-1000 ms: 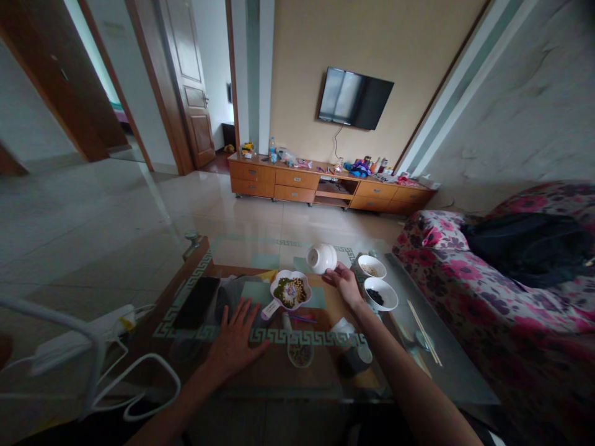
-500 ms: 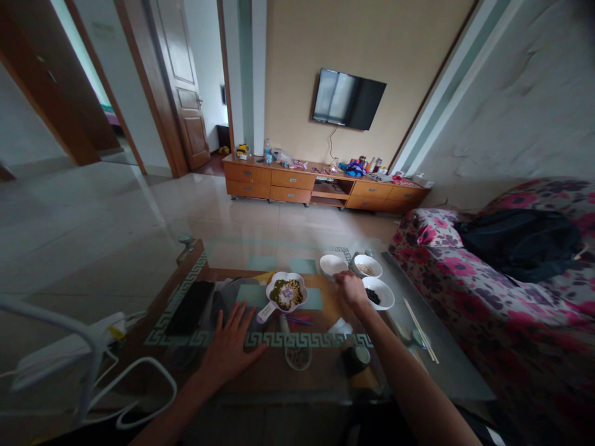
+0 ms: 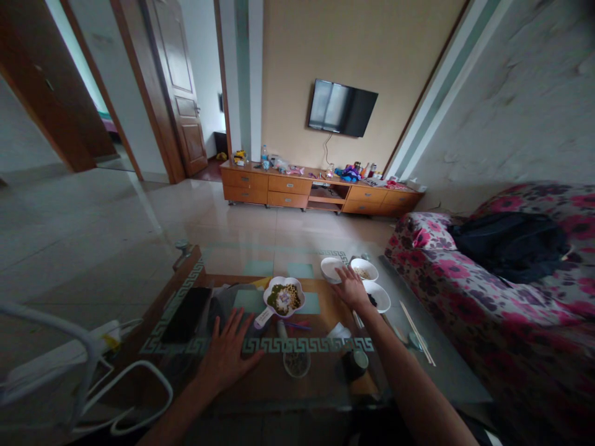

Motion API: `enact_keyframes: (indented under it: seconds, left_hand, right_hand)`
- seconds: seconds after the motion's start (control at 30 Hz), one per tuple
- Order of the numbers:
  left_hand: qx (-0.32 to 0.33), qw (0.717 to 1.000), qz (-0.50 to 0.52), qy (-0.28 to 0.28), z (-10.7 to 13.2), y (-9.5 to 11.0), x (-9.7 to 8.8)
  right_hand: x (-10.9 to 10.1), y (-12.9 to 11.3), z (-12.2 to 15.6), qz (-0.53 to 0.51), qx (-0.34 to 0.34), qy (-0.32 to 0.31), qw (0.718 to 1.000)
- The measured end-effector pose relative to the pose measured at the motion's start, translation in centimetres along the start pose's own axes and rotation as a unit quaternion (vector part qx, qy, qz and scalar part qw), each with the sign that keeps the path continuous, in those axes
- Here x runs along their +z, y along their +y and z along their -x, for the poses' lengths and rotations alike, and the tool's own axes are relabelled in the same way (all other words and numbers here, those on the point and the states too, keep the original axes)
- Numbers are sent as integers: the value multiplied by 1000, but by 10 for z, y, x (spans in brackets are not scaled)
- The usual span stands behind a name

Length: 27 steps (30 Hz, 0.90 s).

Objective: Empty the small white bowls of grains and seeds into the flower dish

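Observation:
My right hand hovers with fingers spread at the far side of a glass-topped table, its fingertips at the rim of an upright white bowl. It partly hides a white bowl of dark food, and a white bowl of pale grains stands just beyond. My left hand lies flat on the glass, holding nothing. Above it sits a purple-rimmed, flower-shaped dish of green food and yellow beans. A small bowl of beans lies between my hands.
A black phone lies left of the dish. Chopsticks lie at the table's right edge beside a floral sofa. A dark jar and white tissue stand nearby. White cables curve at lower left.
The white bowl, tilted in the air a second ago, now sits upright on the table. My right hand has moved farther onto it, and the view has shifted slightly.

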<state>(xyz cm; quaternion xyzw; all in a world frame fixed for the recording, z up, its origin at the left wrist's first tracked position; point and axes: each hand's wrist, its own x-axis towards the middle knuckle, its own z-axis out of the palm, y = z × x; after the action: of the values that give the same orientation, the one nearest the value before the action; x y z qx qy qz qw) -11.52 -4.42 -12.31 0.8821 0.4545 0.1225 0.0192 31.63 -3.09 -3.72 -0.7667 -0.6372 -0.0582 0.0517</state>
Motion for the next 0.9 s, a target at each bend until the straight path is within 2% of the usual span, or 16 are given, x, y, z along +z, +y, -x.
enact_keyframes:
  seconds: [0.13,0.23,0.37,0.43,0.57,0.73,0.8,0.9]
  left_hand:
    - [3,1000,-1,0,1,0,0]
    - [4,1000,0,8,1,-1,2]
    - [2,1000,7,6,-1,-2,4]
    - [0,1000,10,4,-1,-2,5]
    - [2,1000,10,5,0,-1,2]
    - [0,1000,8,0,-1,0,-1]
    - [1,1000,12,4,-1,0,0]
    - [0,1000,19,9,-1,1,0]
  right_hand:
    - [-28,20,1,11,49,-15,999]
    - [-48,33,12,36,109,-66,991]
    - [-54,39,31,56,147,-179,971]
    - [-51,37,36,69,138,-196,968]
    - [-52,28,36,98,127,-146,976]
    - [-73,3,49,111,109,-89,984]
    - [-81,-13,59,107,83,-72,988]
    - [-84,-41,70,73,4,-40,996]
